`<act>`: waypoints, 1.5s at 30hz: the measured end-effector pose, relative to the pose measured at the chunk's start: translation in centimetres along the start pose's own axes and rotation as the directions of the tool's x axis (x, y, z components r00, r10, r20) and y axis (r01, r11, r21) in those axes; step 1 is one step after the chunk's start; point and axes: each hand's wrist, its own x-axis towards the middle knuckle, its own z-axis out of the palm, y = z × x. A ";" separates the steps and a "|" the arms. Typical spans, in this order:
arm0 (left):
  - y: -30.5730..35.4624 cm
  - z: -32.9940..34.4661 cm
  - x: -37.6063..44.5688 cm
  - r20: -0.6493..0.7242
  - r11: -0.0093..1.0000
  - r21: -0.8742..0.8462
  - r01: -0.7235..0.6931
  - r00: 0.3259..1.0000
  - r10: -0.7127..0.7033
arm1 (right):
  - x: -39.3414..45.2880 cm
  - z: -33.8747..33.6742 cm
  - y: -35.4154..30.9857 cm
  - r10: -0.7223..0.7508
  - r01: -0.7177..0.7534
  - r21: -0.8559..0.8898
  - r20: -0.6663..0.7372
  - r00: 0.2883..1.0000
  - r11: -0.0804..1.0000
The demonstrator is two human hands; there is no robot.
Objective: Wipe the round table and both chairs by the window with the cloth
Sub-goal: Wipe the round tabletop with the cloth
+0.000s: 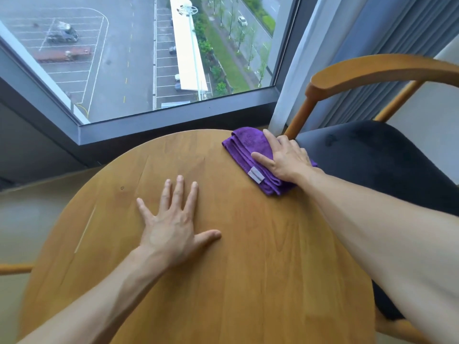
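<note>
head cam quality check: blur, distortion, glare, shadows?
Head view: soft daylight from the window, no glare on the round table, only faint shadows under the left hand. Wide-angle bending shows in the window frame and the chair. Slight blur at the frame edges; right hand and purple cloth stay sharp.

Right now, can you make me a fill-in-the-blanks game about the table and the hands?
1. The right hand presses on a folded ____ cloth.
2. The left hand lies ____ on the round wooden table, fingers spread.
3. The cloth lies near the table's edge beside the chair with the dark ____.

Missing words: purple; flat; seat
</note>
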 end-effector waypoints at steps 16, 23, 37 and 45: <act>0.7 -0.5 -0.2 0.036 0.996 -0.082 0.032 0.999 -0.029 | -5.1 0.9 2.7 0.154 -0.154 -0.008 -0.020 0.988 0.988; 1.5 -0.8 -0.5 0.053 0.984 -0.148 0.098 0.994 -0.091 | -9.5 1.6 4.6 0.265 -0.265 0.003 -0.014 0.964 0.964; 7.7 5.9 -12.9 0.095 0.993 -0.114 0.033 0.995 -0.022 | -18.2 3.9 6.7 0.404 -0.402 0.044 -0.072 0.912 0.915; 7.8 6.1 -13.0 0.057 0.991 -0.121 0.059 0.997 -0.053 | -20.7 4.5 7.1 0.436 -0.428 0.097 -0.080 0.896 0.898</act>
